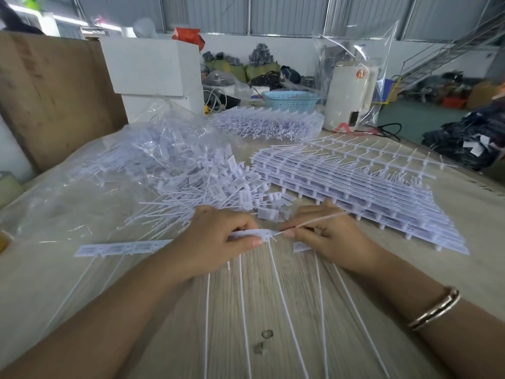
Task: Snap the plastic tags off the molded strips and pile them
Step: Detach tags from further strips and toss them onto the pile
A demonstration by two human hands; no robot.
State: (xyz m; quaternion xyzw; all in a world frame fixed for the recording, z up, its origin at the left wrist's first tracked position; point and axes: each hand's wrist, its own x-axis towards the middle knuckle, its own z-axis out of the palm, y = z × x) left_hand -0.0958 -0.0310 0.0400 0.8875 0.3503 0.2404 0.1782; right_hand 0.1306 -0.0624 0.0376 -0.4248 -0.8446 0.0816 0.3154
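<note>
Your left hand (pixel 218 239) pinches the strip (pixel 123 248) flat against the tabletop (pixel 273 310) so it stays steady, while your right hand (pixel 325 236) pinches one tag's thin tail (pixel 314 221) to snap it free. Just beyond, loose tags (pixel 218 187) spill from an open clear bag (pixel 123 160). Unbroken strips (pixel 369 192) are stacked to the right; the blue basket (pixel 289 99) farther back hides its contents.

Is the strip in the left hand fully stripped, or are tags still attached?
Still attached: the strip shows several tags joined leftward of the left hand.
</note>
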